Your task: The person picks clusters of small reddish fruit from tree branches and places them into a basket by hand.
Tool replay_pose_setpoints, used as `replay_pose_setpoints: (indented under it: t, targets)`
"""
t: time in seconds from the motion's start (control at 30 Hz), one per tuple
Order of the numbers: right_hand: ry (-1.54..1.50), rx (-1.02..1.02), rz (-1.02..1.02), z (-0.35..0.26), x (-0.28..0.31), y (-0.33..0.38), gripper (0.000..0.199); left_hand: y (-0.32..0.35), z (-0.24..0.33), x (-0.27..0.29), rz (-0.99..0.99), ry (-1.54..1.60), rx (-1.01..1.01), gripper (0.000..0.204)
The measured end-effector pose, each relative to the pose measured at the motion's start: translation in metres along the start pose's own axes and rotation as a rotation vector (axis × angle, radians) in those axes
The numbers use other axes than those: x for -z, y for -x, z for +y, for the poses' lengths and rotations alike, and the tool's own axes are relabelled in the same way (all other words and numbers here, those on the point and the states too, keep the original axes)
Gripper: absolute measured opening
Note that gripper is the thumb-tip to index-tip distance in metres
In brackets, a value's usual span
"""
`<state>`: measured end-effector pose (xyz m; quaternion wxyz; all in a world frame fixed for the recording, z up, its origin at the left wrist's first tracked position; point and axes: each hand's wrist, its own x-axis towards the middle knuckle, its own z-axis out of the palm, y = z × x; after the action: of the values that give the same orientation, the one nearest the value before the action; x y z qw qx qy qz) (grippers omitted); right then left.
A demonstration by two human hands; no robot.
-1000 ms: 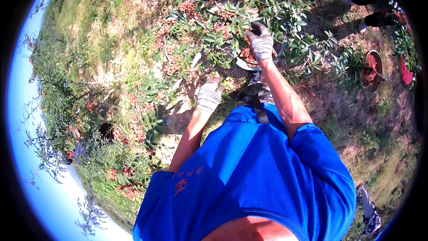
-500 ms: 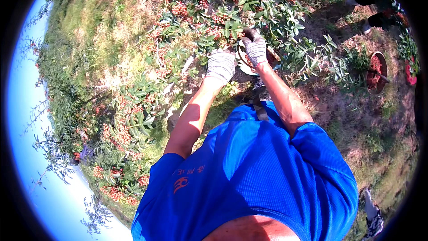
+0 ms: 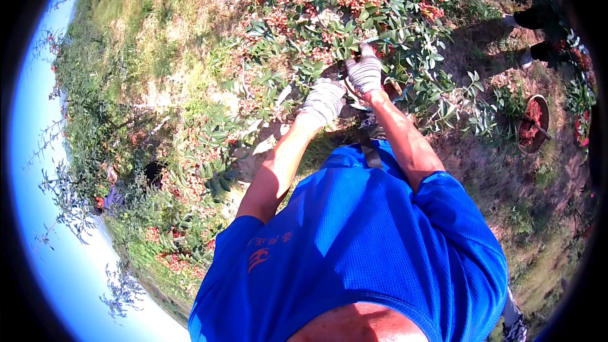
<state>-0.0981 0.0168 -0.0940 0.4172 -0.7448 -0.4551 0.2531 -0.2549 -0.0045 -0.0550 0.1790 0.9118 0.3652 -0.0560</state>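
My left hand (image 3: 325, 99), in a grey-and-white striped glove, is curled low beside the bush; whatever its fingers hold is hidden. My right hand (image 3: 365, 74), gloved alike, is just above and to the right, with its fingertips among the leaves. Its fingers look bent around something too small to make out. Both hands are close together at the near edge of a leafy bush (image 3: 405, 44) bearing clusters of small red berries (image 3: 360, 2). Partly hidden behind my hands, a round container's rim (image 3: 356, 92) shows in front of my waist.
A round basket (image 3: 532, 120) of red berries stands on the ground at the right, a stick-like handle across it. Beyond it, another person's dark-clad legs (image 3: 535, 19) show. More berry-bearing branches (image 3: 190, 180) spread at the left, near my left arm.
My left hand has shifted slightly right and down, closer to my right hand. My right hand's fingers have changed pose among the leaves. The view has turned a little.
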Motion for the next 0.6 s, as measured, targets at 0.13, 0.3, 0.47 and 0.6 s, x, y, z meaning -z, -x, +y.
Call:
replay_pose_setpoints:
  t: [0.13,0.3,0.47,0.6]
  targets:
    - [-0.068,-0.169,-0.077,-0.003,-0.001,-0.007,0.035,-0.001,0.003,0.011,0.034,-0.010,-0.036,0.025]
    - [0.118,-0.098,-0.177,-0.008,0.000,-0.013,0.039,-0.001,0.008,0.020,-0.005,-0.035,-0.018,0.024]
    - [-0.101,-0.161,-0.123,-0.008,0.003,-0.015,0.045,-0.002,0.003,0.019,-0.028,-0.012,-0.031,0.023]
    - [-0.268,-0.265,-0.105,-0.002,-0.003,-0.016,0.035,0.002,0.001,0.010,0.018,-0.030,-0.059,0.023]
